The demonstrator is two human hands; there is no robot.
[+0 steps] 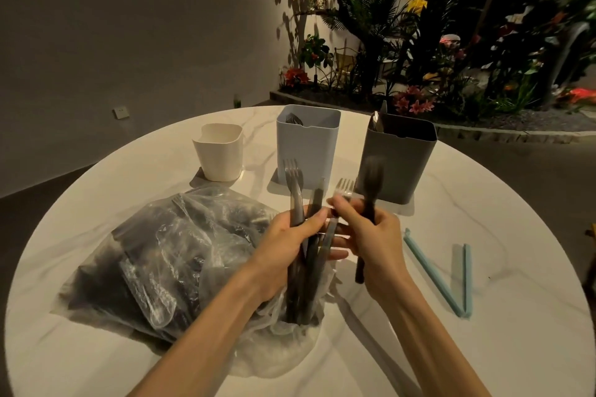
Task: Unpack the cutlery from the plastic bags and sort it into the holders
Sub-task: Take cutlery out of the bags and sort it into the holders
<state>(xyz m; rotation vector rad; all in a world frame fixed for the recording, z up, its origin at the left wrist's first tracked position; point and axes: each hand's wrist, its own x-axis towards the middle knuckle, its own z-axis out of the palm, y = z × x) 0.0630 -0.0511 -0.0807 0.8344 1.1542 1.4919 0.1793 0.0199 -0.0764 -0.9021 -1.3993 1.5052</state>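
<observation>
My left hand (287, 246) grips a bundle of dark plastic cutlery (309, 255) standing upright, forks and knives among them. My right hand (367, 235) holds one dark piece (371, 190), blurred, which looks like a spoon or fork, in front of the dark grey holder (400, 161). A clear plastic bag (167, 251) full of dark cutlery lies on the table to the left of my hands. Behind my hands stand a light blue holder (306, 145) with some cutlery in it and a small white holder (221, 151). Utensil tips poke out of the grey holder.
A round white marble table (483, 348) carries everything. A pale blue bag-sealing clip (451, 280), opened into a V, lies at the right. Behind the table are a wall and a bed of plants and flowers (419, 42).
</observation>
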